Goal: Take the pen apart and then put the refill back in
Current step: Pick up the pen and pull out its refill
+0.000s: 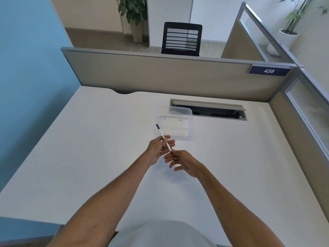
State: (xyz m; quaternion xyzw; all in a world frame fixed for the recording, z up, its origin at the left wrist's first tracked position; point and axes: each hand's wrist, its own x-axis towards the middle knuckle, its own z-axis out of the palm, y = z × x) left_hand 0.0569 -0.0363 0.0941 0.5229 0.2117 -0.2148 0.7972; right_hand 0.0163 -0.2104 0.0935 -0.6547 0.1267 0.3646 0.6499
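A slim white pen point(161, 133) with a black cap end points up and away from me, held above the white desk point(89, 148). My left hand point(158, 149) grips the barrel near its middle between thumb and fingers. My right hand point(181, 162) pinches the pen's dark near end with thumb and forefinger, its other fingers spread. The pen looks whole; no separate refill shows.
A clear plastic box point(175, 124) stands on the desk just beyond the hands. Behind it is an open cable slot point(208, 110) in the desk. Grey partition walls close the far and right sides; a blue wall runs along the left.
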